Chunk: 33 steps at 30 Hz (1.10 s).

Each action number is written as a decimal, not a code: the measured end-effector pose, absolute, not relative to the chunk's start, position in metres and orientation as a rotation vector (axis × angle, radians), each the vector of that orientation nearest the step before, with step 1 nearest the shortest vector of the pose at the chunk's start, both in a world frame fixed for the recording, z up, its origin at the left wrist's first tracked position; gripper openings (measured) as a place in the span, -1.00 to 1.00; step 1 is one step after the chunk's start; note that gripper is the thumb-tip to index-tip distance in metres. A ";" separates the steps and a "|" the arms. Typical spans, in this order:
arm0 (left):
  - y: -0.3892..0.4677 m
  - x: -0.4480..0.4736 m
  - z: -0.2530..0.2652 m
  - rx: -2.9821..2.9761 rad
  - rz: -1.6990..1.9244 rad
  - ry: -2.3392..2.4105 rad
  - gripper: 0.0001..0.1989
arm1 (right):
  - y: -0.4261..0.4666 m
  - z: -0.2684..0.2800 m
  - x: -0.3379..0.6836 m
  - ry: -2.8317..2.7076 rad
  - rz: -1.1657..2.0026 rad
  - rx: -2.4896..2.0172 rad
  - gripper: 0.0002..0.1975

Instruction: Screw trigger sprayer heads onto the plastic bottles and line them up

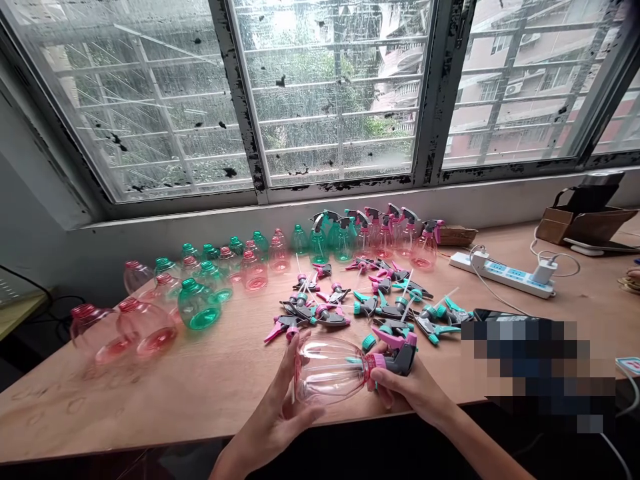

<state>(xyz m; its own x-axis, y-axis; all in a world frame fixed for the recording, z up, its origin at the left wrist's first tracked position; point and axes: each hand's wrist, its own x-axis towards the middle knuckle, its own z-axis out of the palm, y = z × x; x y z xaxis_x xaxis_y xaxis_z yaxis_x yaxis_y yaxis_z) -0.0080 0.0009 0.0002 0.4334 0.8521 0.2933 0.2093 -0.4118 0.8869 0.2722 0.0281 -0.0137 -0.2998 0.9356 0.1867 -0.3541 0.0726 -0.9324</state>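
A clear pink spray bottle [330,373] lies sideways in the air over the table's front edge, its base to the left. My left hand [280,400] is wrapped around the base end, thumb below. At the neck, the fingers of my right hand [400,383] pinch the pink collar of a grey and pink trigger sprayer [397,353], which sits on the bottle's mouth. A dip tube shows through the bottle wall. Just beyond my hands, several loose trigger sprayers [325,313] in pink, teal and grey lie in a pile.
Open pink and green bottles [200,307] stand at the left and back of the wooden table [200,393]. Several bottles with sprayers [385,240] stand by the wall. A power strip [503,275], a brown box [580,223] and a blurred-out device [540,367] are at the right.
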 end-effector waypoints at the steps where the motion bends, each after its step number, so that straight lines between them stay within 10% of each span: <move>1: 0.000 -0.008 0.000 1.838 1.006 0.896 -0.02 | 0.028 -0.013 0.272 -1.241 1.480 -0.677 -0.59; 15: 0.000 -0.016 0.003 1.979 1.016 1.013 -0.22 | 0.024 -0.019 0.275 -1.241 1.425 -0.638 -0.65; 20: -0.009 -0.015 0.011 1.911 1.011 0.951 0.07 | 0.016 -0.019 0.278 -1.282 1.392 -0.695 -0.66; 33: -0.021 -0.007 0.036 2.766 1.235 1.258 -0.24 | 0.007 0.003 0.272 -1.147 1.590 -0.681 -0.57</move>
<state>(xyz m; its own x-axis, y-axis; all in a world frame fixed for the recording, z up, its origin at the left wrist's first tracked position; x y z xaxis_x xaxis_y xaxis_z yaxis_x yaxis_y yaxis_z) -0.0071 -0.0206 0.0360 0.4250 0.5915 0.6852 0.6958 -0.6976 0.1706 0.2719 0.0075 0.0028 -0.3238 0.9396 0.1110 -0.4013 -0.0302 -0.9155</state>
